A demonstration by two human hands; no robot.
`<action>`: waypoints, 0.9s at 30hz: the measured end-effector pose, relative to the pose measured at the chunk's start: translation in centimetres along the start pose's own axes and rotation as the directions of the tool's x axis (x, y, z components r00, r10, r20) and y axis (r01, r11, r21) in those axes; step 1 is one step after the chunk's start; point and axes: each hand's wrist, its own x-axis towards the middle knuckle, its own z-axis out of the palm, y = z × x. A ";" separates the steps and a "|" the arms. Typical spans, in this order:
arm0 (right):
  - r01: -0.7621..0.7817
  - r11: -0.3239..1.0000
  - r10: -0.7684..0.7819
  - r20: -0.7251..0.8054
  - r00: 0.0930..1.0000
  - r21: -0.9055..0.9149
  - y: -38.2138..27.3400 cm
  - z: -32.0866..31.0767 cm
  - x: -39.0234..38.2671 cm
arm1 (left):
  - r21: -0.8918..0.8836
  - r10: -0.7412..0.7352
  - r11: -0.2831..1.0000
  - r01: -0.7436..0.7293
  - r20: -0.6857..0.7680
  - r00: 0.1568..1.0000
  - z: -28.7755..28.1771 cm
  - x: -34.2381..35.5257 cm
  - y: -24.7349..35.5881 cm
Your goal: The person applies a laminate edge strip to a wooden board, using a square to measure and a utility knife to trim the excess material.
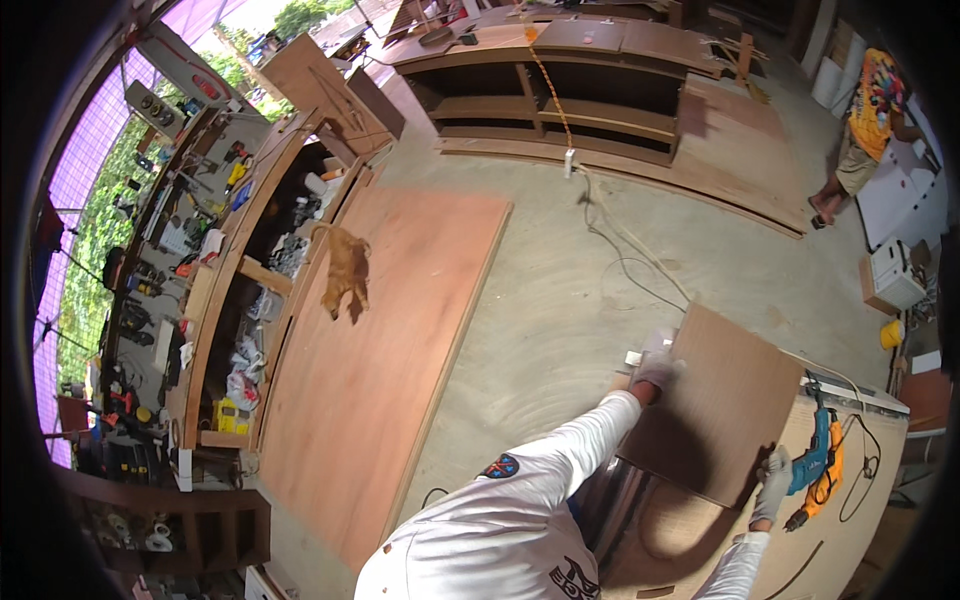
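Observation:
A brown wood-grain panel (715,400) lies tilted over the near end of a workbench (850,520) at the lower right. My left hand (658,370), in a pale glove, grips the panel's left edge; its fingers are slightly blurred. Around the near right edge of the panel closes my right hand (773,484), gloved too, its fingers partly hidden. Just right of that hand a teal power drill (812,450) rests on the bench. An orange power drill (828,475) lies against it, with a black cord looping beyond.
A large plywood sheet (390,350) covers the floor to my left, and a brown dog (345,268) is on it. Crowded tool shelves (215,270) line the left wall. Far ahead stands a brown cabinet (600,105). Cables (630,240) cross the floor. Another person (868,125) is at far right.

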 end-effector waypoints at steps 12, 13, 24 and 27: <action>-0.030 0.997 0.028 -0.034 0.999 -0.070 10.8 4.8 -28.2 | 0.078 0.111 0.985 -0.151 0.376 0.920 -1.7 -0.6 6.9; -0.014 0.992 0.011 -0.020 1.000 -0.128 12.2 5.8 -30.3 | 0.143 0.039 0.985 -0.094 0.350 0.936 -1.5 -0.1 4.3; -0.177 0.981 0.193 -0.317 0.928 0.081 17.9 6.0 -40.8 | -0.571 -0.014 0.689 0.445 0.604 0.797 3.4 1.2 -2.7; 0.009 0.692 -0.307 -0.282 0.909 -0.722 22.0 7.7 -42.0 | -0.539 0.049 0.753 0.377 0.617 0.786 0.2 0.7 -1.0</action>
